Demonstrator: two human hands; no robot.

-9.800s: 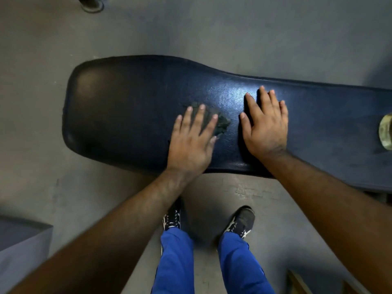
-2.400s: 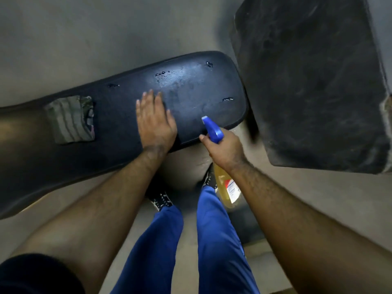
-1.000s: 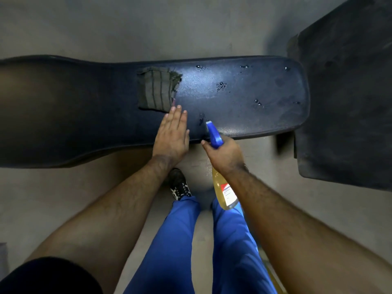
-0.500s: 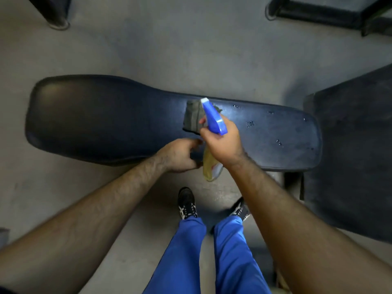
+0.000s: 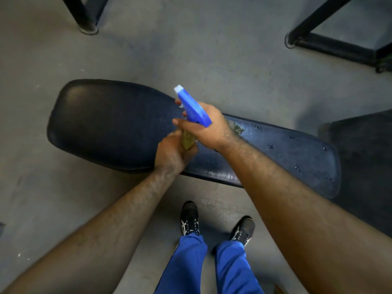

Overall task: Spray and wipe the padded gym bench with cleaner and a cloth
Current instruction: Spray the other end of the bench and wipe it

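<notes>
The dark blue padded bench [image 5: 110, 128] runs from left to right below me, with spray droplets on its right part. My right hand [image 5: 209, 127] is shut on the spray bottle [image 5: 192, 107], whose blue trigger head and white nozzle point away to the upper left over the pad. My left hand [image 5: 172, 153] wraps around the bottle's yellowish lower body from below. Just a corner of the grey-green cloth [image 5: 236, 128] shows on the pad behind my right wrist; the rest is hidden.
Black metal frame legs stand on the grey floor at upper left [image 5: 86, 20] and upper right [image 5: 331, 43]. A dark mat or pad [image 5: 364, 162] lies right of the bench. My two shoes [image 5: 189, 219] and blue trouser legs are just in front of the bench.
My right hand has raised the bottle and swung it left over the pad's middle. My left hand left the pad and closed around the bottle's lower body. The view tilted up, hiding the cloth.
</notes>
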